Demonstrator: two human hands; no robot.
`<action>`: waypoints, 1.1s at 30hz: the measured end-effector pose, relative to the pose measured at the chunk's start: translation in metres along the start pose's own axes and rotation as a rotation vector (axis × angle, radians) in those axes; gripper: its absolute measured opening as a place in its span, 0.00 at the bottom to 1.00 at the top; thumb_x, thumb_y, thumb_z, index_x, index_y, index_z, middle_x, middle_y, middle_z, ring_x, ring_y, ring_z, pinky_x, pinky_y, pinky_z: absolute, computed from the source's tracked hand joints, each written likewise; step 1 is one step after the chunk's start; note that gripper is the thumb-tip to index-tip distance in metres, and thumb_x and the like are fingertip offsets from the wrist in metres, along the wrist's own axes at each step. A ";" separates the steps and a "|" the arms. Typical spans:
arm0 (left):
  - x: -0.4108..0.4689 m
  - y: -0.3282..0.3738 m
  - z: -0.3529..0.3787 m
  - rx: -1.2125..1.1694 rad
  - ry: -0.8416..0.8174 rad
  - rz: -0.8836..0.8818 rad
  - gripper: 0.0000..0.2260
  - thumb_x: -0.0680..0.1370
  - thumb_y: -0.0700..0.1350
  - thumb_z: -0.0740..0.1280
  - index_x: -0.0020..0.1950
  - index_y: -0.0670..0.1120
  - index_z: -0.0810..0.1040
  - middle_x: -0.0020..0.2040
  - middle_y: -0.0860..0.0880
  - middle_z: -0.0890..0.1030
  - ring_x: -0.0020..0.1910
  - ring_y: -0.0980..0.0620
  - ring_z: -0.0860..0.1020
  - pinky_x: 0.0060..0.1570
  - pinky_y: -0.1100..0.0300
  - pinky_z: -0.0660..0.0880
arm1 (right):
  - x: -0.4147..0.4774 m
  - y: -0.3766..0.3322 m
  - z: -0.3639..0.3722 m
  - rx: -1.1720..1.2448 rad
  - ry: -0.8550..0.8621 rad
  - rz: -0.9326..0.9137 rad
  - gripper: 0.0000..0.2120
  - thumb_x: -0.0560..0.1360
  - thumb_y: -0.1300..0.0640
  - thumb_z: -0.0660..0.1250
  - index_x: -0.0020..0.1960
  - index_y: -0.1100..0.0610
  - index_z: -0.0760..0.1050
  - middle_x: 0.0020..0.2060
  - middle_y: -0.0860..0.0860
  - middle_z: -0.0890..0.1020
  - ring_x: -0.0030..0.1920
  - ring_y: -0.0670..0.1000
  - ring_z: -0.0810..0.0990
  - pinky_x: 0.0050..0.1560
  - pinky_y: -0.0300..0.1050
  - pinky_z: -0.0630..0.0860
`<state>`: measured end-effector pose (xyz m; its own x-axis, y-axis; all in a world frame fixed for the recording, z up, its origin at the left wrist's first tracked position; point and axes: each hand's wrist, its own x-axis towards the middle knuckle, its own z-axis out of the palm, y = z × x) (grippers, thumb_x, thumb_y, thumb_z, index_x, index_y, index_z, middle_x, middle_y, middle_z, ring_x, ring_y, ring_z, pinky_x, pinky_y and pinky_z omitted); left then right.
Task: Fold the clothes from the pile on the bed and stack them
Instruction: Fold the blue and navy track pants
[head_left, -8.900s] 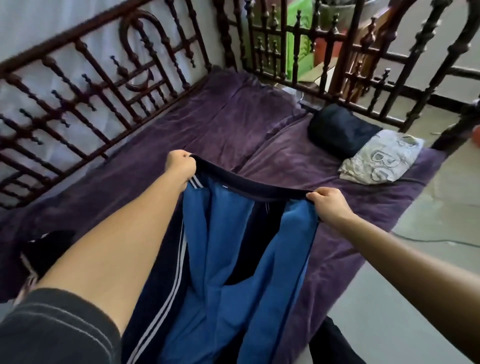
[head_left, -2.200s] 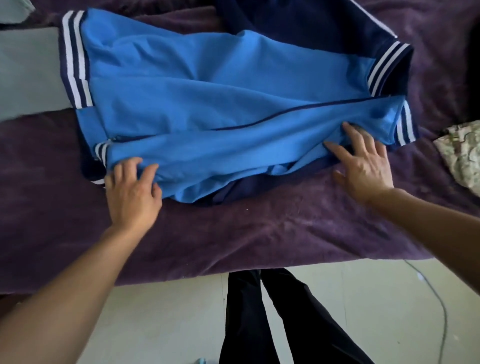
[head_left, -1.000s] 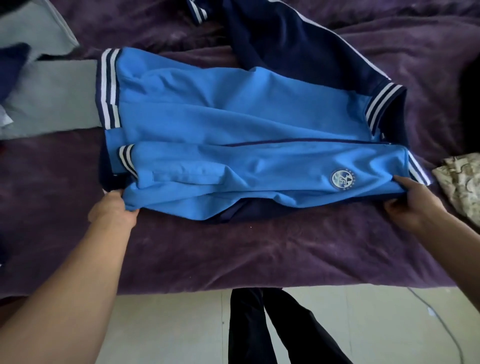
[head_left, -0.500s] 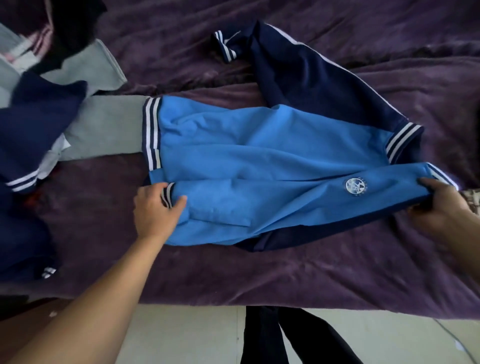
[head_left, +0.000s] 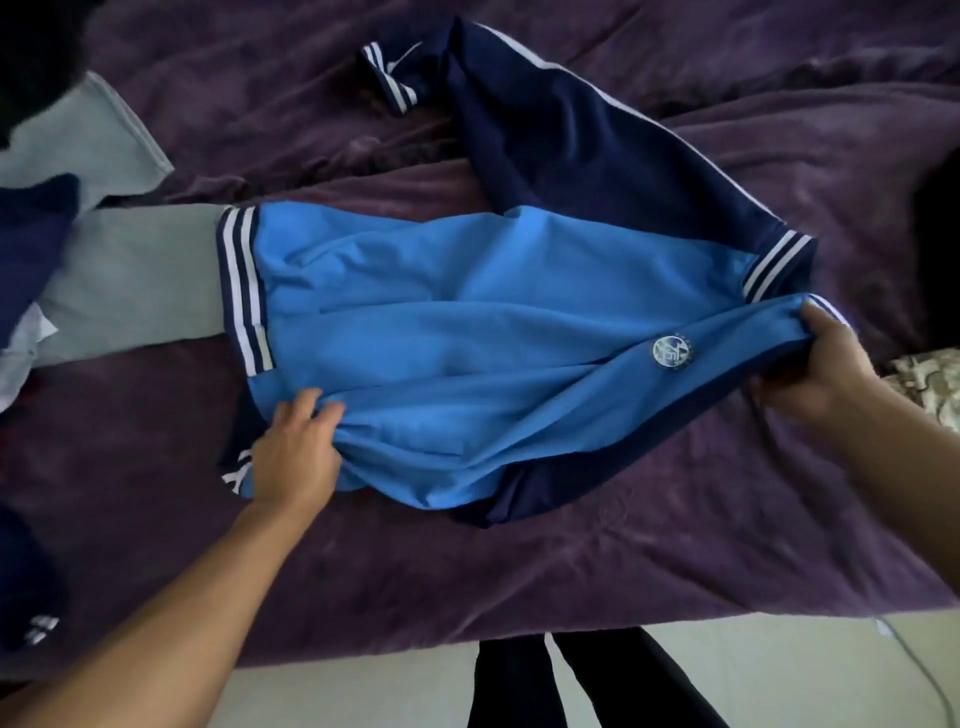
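Observation:
A blue track jacket with navy sleeves and white-striped cuffs lies spread sideways on the purple bedspread. One navy sleeve stretches away toward the back. My left hand grips the near front panel by the hem end, bunching the blue cloth. At the collar end on the right, my right hand grips the same panel, just past the round white badge. The panel is raised slightly between both hands.
A pile of clothes sits at the left: a grey garment, a navy piece and another navy one near the bed edge. A patterned folded cloth lies at the right. Pale floor and my dark trouser legs show below.
My left hand has slid down the hem and gathered the near panel's cloth. The panel is now bunched and lifted between both hands. My right hand keeps its hold at the collar.

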<state>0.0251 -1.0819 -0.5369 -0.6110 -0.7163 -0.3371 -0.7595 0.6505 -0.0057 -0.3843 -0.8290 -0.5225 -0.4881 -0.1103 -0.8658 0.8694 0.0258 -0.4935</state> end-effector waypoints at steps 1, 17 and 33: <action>0.015 -0.002 -0.015 -0.044 0.029 -0.046 0.19 0.64 0.28 0.67 0.54 0.40 0.80 0.55 0.40 0.76 0.47 0.35 0.76 0.32 0.43 0.77 | 0.000 -0.005 0.006 0.016 0.004 -0.015 0.23 0.74 0.45 0.64 0.67 0.52 0.74 0.57 0.48 0.82 0.51 0.47 0.83 0.44 0.42 0.81; 0.163 0.015 -0.050 -0.138 0.324 0.174 0.19 0.73 0.56 0.65 0.55 0.44 0.79 0.56 0.41 0.75 0.56 0.39 0.74 0.52 0.45 0.68 | 0.043 -0.038 0.119 -0.567 0.136 -0.598 0.22 0.73 0.56 0.66 0.67 0.56 0.71 0.52 0.51 0.80 0.53 0.53 0.79 0.48 0.49 0.80; 0.114 0.023 -0.037 -0.762 -0.393 -0.111 0.21 0.72 0.57 0.68 0.44 0.37 0.78 0.40 0.41 0.83 0.40 0.45 0.81 0.43 0.45 0.75 | 0.006 0.071 0.141 -0.643 -0.126 0.080 0.05 0.74 0.54 0.70 0.44 0.54 0.75 0.29 0.50 0.77 0.29 0.50 0.72 0.31 0.41 0.68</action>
<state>-0.0700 -1.1581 -0.5410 -0.5095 -0.5352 -0.6738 -0.8388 0.1340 0.5277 -0.3146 -0.9675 -0.5511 -0.3772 -0.1974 -0.9048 0.6643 0.6231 -0.4129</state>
